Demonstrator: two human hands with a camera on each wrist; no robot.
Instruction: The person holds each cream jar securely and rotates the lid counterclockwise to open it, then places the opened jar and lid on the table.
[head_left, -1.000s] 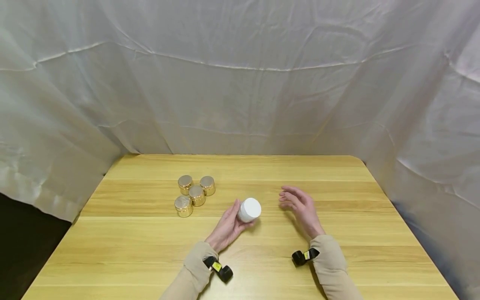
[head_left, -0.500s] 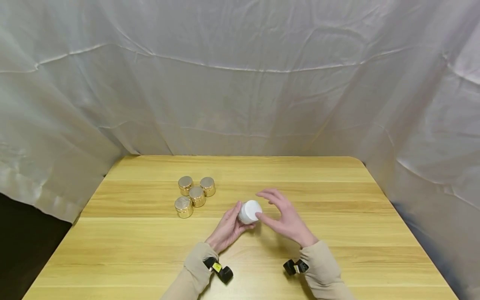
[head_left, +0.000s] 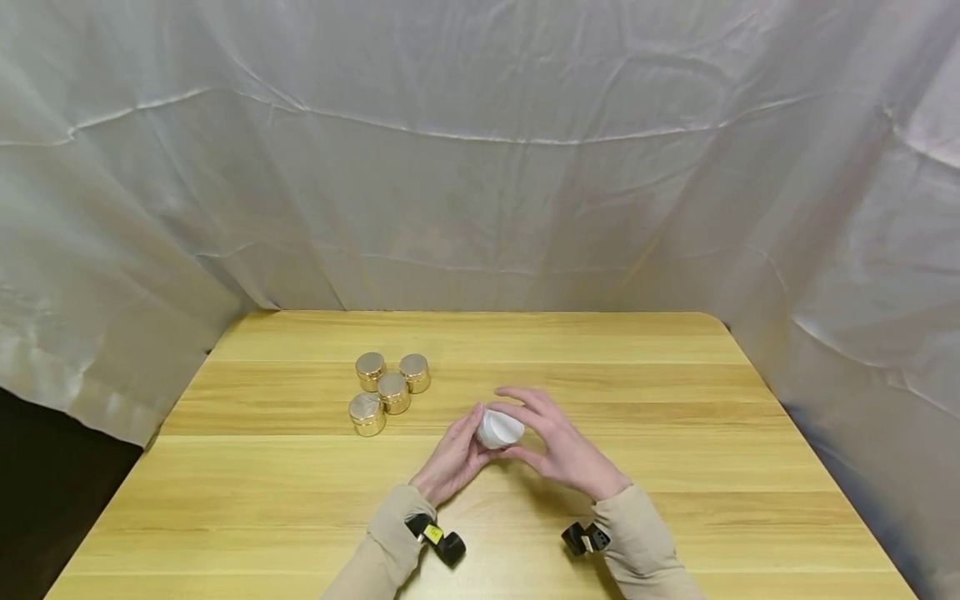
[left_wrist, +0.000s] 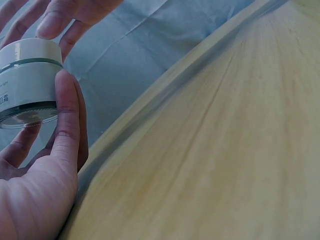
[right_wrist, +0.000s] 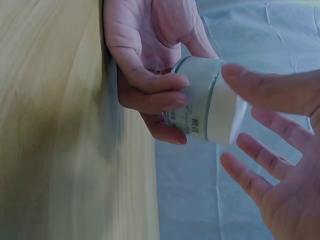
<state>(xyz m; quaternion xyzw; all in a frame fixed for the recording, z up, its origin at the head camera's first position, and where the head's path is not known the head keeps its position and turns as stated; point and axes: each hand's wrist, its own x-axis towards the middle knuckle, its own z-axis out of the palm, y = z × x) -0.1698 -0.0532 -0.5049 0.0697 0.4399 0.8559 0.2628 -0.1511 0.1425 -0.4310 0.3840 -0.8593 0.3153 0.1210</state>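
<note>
My left hand (head_left: 453,460) grips a white cosmetic jar (head_left: 489,429) by its body, thumb on one side and fingers on the other. The jar is tilted, its lid (right_wrist: 221,112) facing my right hand. Small lettering shows on the jar's side in both wrist views. The right hand (head_left: 562,446) spreads around the lid, thumb and fingers on opposite sides of it. Its thumb (right_wrist: 265,87) overlaps the lid's edge in the right wrist view, while the other fingers are fanned out beside the lid's top.
Several gold-lidded jars (head_left: 393,393) stand in a cluster left of my hands on the wooden table (head_left: 300,500). A pale grey curtain (head_left: 480,192) hangs behind the table and at its sides. A small black wrist camera (head_left: 446,546) is strapped to the left sleeve.
My right hand has moved left from apart on the table's right side to around the jar's lid, fingers spreading. The left hand has kept the jar in nearly the same place.
</note>
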